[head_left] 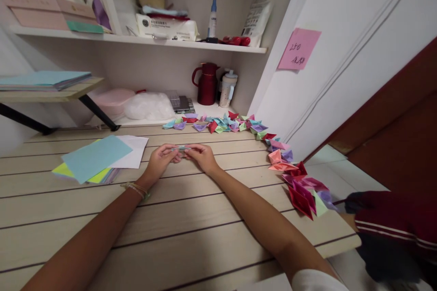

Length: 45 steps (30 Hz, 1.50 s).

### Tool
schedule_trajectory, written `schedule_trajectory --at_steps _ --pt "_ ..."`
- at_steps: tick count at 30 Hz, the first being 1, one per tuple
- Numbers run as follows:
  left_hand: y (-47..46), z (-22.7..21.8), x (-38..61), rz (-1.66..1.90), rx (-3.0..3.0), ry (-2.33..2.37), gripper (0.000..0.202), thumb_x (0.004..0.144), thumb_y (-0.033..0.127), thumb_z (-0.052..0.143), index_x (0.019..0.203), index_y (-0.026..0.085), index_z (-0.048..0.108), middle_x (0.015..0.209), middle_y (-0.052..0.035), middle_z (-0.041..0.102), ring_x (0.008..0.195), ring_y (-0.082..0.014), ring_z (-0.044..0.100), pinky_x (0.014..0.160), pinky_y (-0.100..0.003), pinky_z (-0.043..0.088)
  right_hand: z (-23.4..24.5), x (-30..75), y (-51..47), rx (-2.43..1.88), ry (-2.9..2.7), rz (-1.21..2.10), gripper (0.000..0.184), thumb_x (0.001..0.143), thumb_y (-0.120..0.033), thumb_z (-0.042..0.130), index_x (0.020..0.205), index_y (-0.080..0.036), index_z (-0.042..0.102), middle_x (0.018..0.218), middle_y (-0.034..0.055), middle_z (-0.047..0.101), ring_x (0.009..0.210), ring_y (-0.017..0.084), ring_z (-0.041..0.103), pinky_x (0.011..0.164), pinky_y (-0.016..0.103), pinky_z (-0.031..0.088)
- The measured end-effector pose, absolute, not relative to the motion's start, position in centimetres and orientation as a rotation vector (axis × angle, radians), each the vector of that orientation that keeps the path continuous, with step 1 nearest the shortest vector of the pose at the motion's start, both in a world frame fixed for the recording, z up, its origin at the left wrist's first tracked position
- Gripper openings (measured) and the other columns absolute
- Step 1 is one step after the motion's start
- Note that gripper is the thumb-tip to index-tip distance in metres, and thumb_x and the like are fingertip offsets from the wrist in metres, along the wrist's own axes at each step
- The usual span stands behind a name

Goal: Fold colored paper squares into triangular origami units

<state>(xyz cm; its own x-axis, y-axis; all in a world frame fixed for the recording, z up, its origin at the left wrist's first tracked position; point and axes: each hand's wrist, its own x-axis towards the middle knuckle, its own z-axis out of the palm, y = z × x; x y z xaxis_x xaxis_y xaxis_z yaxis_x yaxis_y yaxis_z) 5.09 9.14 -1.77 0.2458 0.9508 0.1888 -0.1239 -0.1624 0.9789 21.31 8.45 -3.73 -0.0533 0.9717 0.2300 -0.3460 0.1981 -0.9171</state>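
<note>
Near the centre of the frame, over the table, the left hand and the right hand hold 1 small folded blue paper between them, each grip pinched together on it. At the left lie loose paper sheets, blue uppermost; from upper centre to lower right, folded paper boats curve along the table.

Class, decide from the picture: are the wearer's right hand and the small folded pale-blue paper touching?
Touching. The head view shows the right hand pinching the right end of the small folded pale-blue paper.
</note>
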Motion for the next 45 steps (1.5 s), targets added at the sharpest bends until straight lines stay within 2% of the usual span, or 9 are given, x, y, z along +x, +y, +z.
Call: schedule_trajectory --at_steps 9,18,22,24,27,29,35,38,45 --pt "8.93 -1.62 5.05 1.209 1.334 0.921 0.031 0.061 0.035 0.073 0.077 0.01 0.068 0.074 -0.0075 0.071 0.071 -0.0207 0.067 0.079 -0.038 0.052 -3.13 21.62 8.27 -0.782 -1.051 1.274 0.026 0.052 -0.034 0.077 0.069 -0.016 0.07 0.065 0.002 0.068 0.061 0.014 0.06 0.069 0.032 0.051" --pt "9.12 -1.93 4.92 1.145 1.385 0.957 0.028 0.058 0.034 0.075 0.075 0.012 0.07 0.075 -0.0069 0.071 0.07 -0.0194 0.066 0.076 -0.034 0.052 -3.28 21.72 8.5 -0.813 -1.047 1.299 0.023 0.054 -0.03 0.077 0.066 -0.013 0.068 0.057 0.001 0.065 0.054 0.011 0.057 0.06 0.026 0.048" --pt "9.12 -1.99 5.01 1.14 1.396 0.963 0.026 0.061 0.033 0.073 0.071 0.011 0.066 0.068 -0.0065 0.069 0.065 -0.0174 0.065 0.071 -0.032 0.052 -3.22 21.7 8.34 -0.773 -1.04 1.317 0.036 0.051 -0.027 0.079 0.083 -0.015 0.067 0.06 -0.0008 0.065 0.053 0.01 0.058 0.059 0.026 0.049" --pt "9.01 -1.87 5.07 1.158 1.371 0.927 0.03 0.06 0.031 0.073 0.081 0.011 0.063 0.066 -0.0041 0.068 0.062 -0.0162 0.064 0.068 -0.032 0.053 -3.24 21.72 8.34 -0.762 -1.031 1.324 0.041 0.05 -0.026 0.08 0.087 -0.016 0.066 0.06 -0.0014 0.065 0.053 0.01 0.058 0.058 0.026 0.049" --pt "8.81 -1.55 5.07 1.141 1.38 0.859 0.047 0.061 0.03 0.073 0.102 0.014 0.055 0.065 -0.001 0.067 0.061 -0.015 0.064 0.065 -0.03 0.053 -3.4 21.75 8.5 -0.803 -1.045 1.319 0.03 0.051 -0.028 0.079 0.075 -0.014 0.067 0.059 0.0007 0.066 0.051 0.01 0.057 0.056 0.025 0.048" --pt "8.71 -1.38 5.06 1.065 1.457 0.849 0.05 0.061 0.03 0.072 0.105 0.014 0.056 0.065 -0.0018 0.067 0.061 -0.0144 0.063 0.063 -0.027 0.052 -3.55 21.77 8.65 -0.831 -1.064 1.315 0.026 0.053 -0.03 0.078 0.07 -0.013 0.068 0.059 0.0018 0.066 0.05 0.01 0.056 0.054 0.024 0.047" --pt "8.85 -1.75 5.14 1.001 1.51 0.918 0.027 0.064 0.034 0.069 0.081 0.013 0.064 0.063 -0.005 0.067 0.053 -0.014 0.06 0.049 -0.024 0.05 -3.61 21.71 8.73 -0.846 -1.138 1.343 0.027 0.055 -0.033 0.076 0.07 -0.013 0.07 0.056 0.0013 0.064 0.048 0.009 0.054 0.053 0.024 0.046" --pt "9.13 -2.03 5.05 1.026 1.416 0.914 0.028 0.063 0.035 0.07 0.075 0.012 0.06 0.062 -0.0046 0.066 0.054 -0.0147 0.062 0.052 -0.025 0.052 -3.37 21.73 8.58 -0.804 -1.105 1.362 0.03 0.057 -0.034 0.075 0.078 -0.014 0.07 0.061 0.0021 0.066 0.053 0.011 0.057 0.057 0.025 0.048" --pt "9.27 -1.77 4.95 1.065 1.273 0.878 0.04 0.063 0.032 0.071 0.093 0.015 0.05 0.065 -0.0011 0.067 0.061 -0.0159 0.066 0.062 -0.031 0.055 -3.43 21.62 8.46 -0.714 -1.103 1.401 0.037 0.055 -0.027 0.076 0.088 -0.016 0.066 0.074 0.0012 0.067 0.062 0.011 0.06 0.066 0.026 0.05"
